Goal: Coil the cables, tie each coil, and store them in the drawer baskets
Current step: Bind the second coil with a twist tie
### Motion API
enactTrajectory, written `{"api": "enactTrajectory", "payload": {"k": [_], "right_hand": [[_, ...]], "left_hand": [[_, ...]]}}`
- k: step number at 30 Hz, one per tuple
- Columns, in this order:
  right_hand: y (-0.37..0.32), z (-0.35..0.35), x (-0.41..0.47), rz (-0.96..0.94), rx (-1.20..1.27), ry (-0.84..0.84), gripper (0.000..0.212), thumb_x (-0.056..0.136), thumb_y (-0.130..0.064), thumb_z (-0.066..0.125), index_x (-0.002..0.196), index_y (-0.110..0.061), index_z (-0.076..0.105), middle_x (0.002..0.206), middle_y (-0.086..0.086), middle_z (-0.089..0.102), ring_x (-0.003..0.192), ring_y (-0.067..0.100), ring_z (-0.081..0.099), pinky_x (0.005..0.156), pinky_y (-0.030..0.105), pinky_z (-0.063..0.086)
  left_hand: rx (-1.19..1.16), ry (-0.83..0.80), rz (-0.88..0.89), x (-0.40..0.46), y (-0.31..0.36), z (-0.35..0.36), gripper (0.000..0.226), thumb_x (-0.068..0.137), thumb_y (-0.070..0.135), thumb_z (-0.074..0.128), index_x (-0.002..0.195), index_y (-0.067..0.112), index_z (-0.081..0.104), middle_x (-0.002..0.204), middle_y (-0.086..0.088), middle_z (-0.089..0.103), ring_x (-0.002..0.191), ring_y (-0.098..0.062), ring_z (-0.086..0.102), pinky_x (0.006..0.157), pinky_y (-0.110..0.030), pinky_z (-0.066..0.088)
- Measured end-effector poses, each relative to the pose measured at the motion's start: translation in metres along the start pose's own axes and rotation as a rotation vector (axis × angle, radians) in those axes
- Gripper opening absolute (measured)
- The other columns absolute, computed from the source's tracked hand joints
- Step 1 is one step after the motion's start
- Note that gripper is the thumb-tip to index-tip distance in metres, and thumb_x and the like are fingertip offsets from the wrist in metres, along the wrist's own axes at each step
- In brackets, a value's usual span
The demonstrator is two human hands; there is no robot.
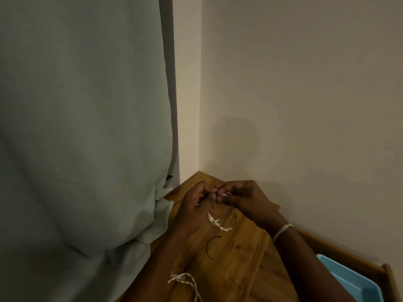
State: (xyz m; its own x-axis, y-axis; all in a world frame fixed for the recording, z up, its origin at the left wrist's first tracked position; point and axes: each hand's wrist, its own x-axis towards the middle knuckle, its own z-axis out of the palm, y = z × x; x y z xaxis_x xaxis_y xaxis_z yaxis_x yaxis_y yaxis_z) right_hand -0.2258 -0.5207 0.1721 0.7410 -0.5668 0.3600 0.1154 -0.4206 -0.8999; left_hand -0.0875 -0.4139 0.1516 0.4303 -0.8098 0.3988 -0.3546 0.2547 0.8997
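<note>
My left hand (194, 201) and my right hand (244, 199) meet fingertip to fingertip above the wooden top (239, 258). Both pinch a white twisted tie (218, 223), whose loose end hangs below my left thumb. A thin dark cable coil (229, 212) shows faintly under the hands, blurred. A short dark cable end (211, 245) curves on the wood just below. Another white twisted tie (185, 282) lies at the front edge by my left forearm.
A blue basket (353, 282) sits in the open wooden drawer (386, 273) at the lower right. A pale green curtain (82, 127) hangs along the left and drapes onto the wooden top. Plain walls meet in the corner behind.
</note>
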Motion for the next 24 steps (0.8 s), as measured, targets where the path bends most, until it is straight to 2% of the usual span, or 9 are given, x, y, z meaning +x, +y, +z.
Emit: {"api": "enactTrajectory", "payload": {"k": [4, 6, 9, 12, 15, 18, 21, 24], "right_hand": [[0.006, 0.0, -0.004, 0.034, 0.046, 0.051, 0.011, 0.079, 0.0, 0.078, 0.089, 0.004, 0.074, 0.103, 0.01, 0.076, 0.1, 0.027, 0.071, 0.097, 0.053, 0.054], [0.005, -0.001, -0.007, 0.019, 0.079, 0.073, 0.022, 0.076, -0.001, 0.08, 0.088, 0.009, 0.066, 0.101, 0.014, 0.075, 0.098, 0.03, 0.072, 0.092, 0.054, 0.056], [0.002, -0.007, -0.016, 0.043, 0.082, 0.066, 0.033, 0.077, -0.006, 0.081, 0.1, 0.001, 0.059, 0.101, 0.015, 0.073, 0.093, 0.032, 0.072, 0.086, 0.051, 0.059], [0.008, -0.014, -0.034, 0.145, 0.062, 0.017, 0.04, 0.083, -0.023, 0.077, 0.118, -0.012, 0.06, 0.11, 0.011, 0.071, 0.1, 0.036, 0.069, 0.086, 0.052, 0.058], [0.017, -0.018, -0.059, 0.229, 0.065, 0.05, 0.034, 0.089, -0.034, 0.071, 0.116, -0.014, 0.067, 0.107, 0.012, 0.074, 0.099, 0.034, 0.071, 0.087, 0.051, 0.058], [0.025, -0.025, -0.089, 0.241, 0.051, 0.197, 0.026, 0.09, -0.03, 0.071, 0.108, -0.01, 0.07, 0.093, 0.014, 0.075, 0.081, 0.028, 0.071, 0.072, 0.043, 0.057], [0.034, -0.036, -0.123, 0.257, 0.076, 0.446, 0.033, 0.082, -0.036, 0.078, 0.102, -0.01, 0.072, 0.082, 0.009, 0.074, 0.071, 0.017, 0.066, 0.064, 0.033, 0.052], [0.047, -0.055, -0.155, 0.29, 0.258, 0.593, 0.025, 0.085, -0.009, 0.073, 0.11, -0.005, 0.069, 0.089, 0.007, 0.075, 0.075, 0.015, 0.067, 0.065, 0.027, 0.053]], "left_hand": [[-0.131, -0.013, -0.069, -0.002, 0.006, 0.002, 0.018, 0.095, 0.005, 0.051, 0.094, 0.015, 0.066, 0.086, 0.004, 0.072, 0.083, -0.012, 0.069, 0.072, -0.027, 0.057], [-0.18, -0.028, -0.068, -0.004, 0.009, 0.006, 0.012, 0.092, 0.003, 0.057, 0.096, 0.012, 0.065, 0.088, 0.001, 0.072, 0.083, -0.014, 0.07, 0.069, -0.024, 0.056], [-0.196, -0.021, -0.062, -0.008, 0.009, 0.012, 0.013, 0.087, 0.004, 0.066, 0.097, 0.013, 0.064, 0.094, -0.003, 0.072, 0.087, -0.018, 0.071, 0.07, -0.025, 0.058], [-0.324, -0.058, -0.101, -0.015, 0.008, 0.023, 0.014, 0.087, 0.002, 0.065, 0.097, 0.011, 0.064, 0.094, -0.006, 0.073, 0.087, -0.021, 0.071, 0.068, -0.028, 0.058], [-0.513, -0.087, -0.2, -0.026, 0.0, 0.045, 0.014, 0.088, 0.001, 0.062, 0.097, 0.011, 0.064, 0.097, -0.009, 0.073, 0.094, -0.027, 0.071, 0.076, -0.037, 0.058], [-0.576, -0.059, -0.281, -0.036, -0.01, 0.077, 0.014, 0.089, 0.001, 0.06, 0.097, 0.011, 0.064, 0.093, -0.004, 0.074, 0.089, -0.023, 0.07, 0.075, -0.036, 0.056], [-0.463, -0.051, -0.252, -0.045, -0.021, 0.113, 0.01, 0.091, 0.006, 0.061, 0.101, 0.01, 0.06, 0.087, -0.005, 0.073, 0.077, -0.02, 0.068, 0.067, -0.033, 0.055], [-0.266, -0.095, -0.161, -0.056, -0.032, 0.153, 0.009, 0.093, 0.011, 0.059, 0.101, 0.012, 0.056, 0.095, -0.007, 0.069, 0.083, -0.017, 0.069, 0.068, -0.027, 0.056]]}}
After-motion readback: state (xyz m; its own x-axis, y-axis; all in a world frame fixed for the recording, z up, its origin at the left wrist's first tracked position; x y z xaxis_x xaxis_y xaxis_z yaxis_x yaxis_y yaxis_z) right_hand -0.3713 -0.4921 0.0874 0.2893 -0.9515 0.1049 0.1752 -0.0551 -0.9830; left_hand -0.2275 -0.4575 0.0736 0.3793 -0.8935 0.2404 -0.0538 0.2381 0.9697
